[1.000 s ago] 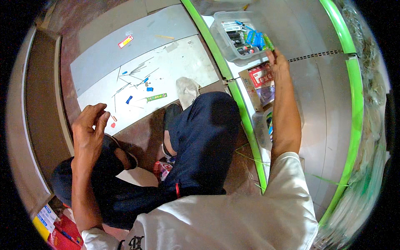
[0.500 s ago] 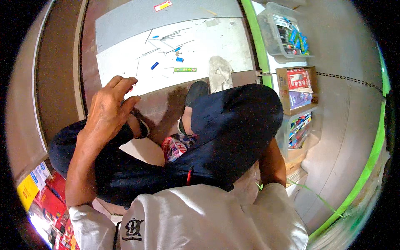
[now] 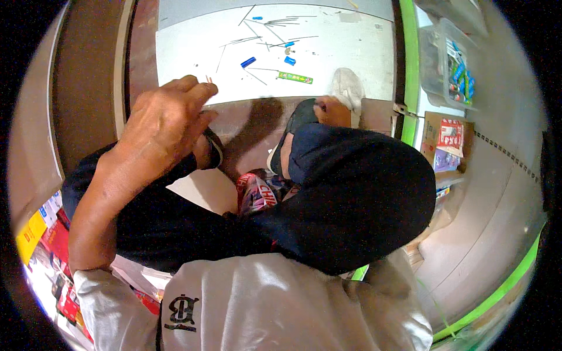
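My left hand (image 3: 170,120) hovers over my left knee beside the white board (image 3: 181,64), fingers curled. Thin pale tips show at its fingertips; what it holds is mostly hidden. My right hand (image 3: 332,110) shows partly past my right knee, next to my dark shoe (image 3: 303,114), its fingers bent in; anything inside is hidden. Just beyond it lies a whitish cloth (image 3: 348,88). On the board are several thin dark sticks (image 3: 284,22), a dark blue cylinder (image 3: 248,62), small blue pieces (image 3: 290,60) and a green printed strip (image 3: 295,77).
At the right, behind a green edge (image 3: 411,58), stand a clear plastic bin (image 3: 436,70) of blue and green packets and a cardboard box (image 3: 431,137) with printed packs. A red-and-white printed bag (image 3: 257,190) lies between my legs. Colourful packages (image 3: 55,234) are at lower left.
My right hand has come into view beside my right shoe, near the cloth. My left hand has moved forward and a little right, fingers more curled. The whole view has shifted.
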`<move>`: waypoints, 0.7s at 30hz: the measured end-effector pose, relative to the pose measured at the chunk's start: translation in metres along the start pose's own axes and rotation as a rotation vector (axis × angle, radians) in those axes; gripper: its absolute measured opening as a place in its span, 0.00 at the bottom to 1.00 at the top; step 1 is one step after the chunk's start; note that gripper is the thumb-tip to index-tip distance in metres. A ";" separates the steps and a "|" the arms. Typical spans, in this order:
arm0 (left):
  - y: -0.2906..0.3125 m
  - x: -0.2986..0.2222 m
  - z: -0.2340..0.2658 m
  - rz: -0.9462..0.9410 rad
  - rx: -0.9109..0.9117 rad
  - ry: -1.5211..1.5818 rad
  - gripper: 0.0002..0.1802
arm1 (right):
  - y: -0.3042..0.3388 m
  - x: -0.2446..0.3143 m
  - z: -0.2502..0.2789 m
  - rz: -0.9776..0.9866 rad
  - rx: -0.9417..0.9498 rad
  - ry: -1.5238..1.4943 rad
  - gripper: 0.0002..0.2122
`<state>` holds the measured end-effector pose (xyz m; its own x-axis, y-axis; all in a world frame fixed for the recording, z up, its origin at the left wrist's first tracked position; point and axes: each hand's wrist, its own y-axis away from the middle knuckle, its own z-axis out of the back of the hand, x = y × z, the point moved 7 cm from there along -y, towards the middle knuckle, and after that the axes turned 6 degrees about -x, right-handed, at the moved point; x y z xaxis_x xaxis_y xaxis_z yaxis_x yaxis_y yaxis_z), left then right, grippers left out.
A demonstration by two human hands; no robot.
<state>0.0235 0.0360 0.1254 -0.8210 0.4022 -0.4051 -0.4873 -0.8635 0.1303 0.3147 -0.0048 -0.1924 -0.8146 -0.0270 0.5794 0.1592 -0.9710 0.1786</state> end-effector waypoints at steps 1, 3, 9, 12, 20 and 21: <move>0.001 0.003 -0.005 0.008 0.041 -0.025 0.13 | -0.015 0.022 0.005 0.162 -0.098 0.095 0.13; 0.003 0.007 -0.004 0.002 -0.004 -0.011 0.14 | -0.040 0.045 0.009 0.249 -0.159 0.097 0.18; 0.005 0.029 0.003 0.103 -0.059 -0.022 0.15 | -0.090 0.057 -0.027 0.393 -0.128 0.357 0.17; 0.005 0.033 0.004 0.121 -0.067 -0.026 0.14 | -0.092 0.050 -0.039 0.466 -0.187 0.486 0.12; 0.003 0.024 0.015 0.126 -0.050 0.073 0.14 | -0.075 0.048 0.027 0.099 0.098 -0.011 0.12; 0.002 0.021 0.016 0.126 -0.049 0.107 0.15 | -0.078 0.057 0.049 0.059 0.099 -0.087 0.13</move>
<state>0.0004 0.0478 0.1313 -0.8369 0.2572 -0.4831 -0.3651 -0.9200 0.1426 0.2827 0.0813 -0.1343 -0.7512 -0.0588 0.6575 0.2632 -0.9401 0.2167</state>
